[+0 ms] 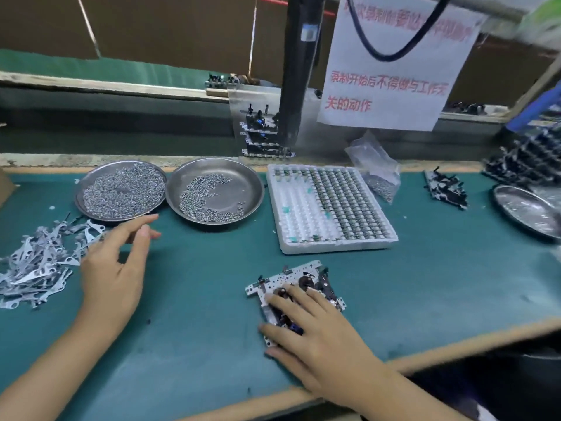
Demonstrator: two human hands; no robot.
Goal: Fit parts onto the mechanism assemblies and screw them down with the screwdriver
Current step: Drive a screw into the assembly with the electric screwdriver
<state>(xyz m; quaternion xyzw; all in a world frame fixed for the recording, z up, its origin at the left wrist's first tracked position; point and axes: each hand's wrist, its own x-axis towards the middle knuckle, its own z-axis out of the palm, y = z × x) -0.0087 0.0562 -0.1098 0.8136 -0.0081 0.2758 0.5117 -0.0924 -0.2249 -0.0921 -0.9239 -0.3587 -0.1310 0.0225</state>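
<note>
The mechanism assembly [296,291] is pressed flat on the table [197,299] under the straight fingers of the right hand [315,338], nothing grasped. The left hand [113,268] is held released above the metal levers [39,262]. The assembly is judged light, stiff and delicate; its plate edges are best held.

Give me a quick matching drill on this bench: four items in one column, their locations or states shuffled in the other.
Items:
1. left hand
2. right hand
3. white tray
4. stamped metal levers

Places or states:
A. heaped loose at the mat's left edge
B. resting on the mechanism assembly
C. right of the two screw dishes
D. open, near the dishes

Pairs: 1-D, 2-B, 3-C, 4-A
</note>
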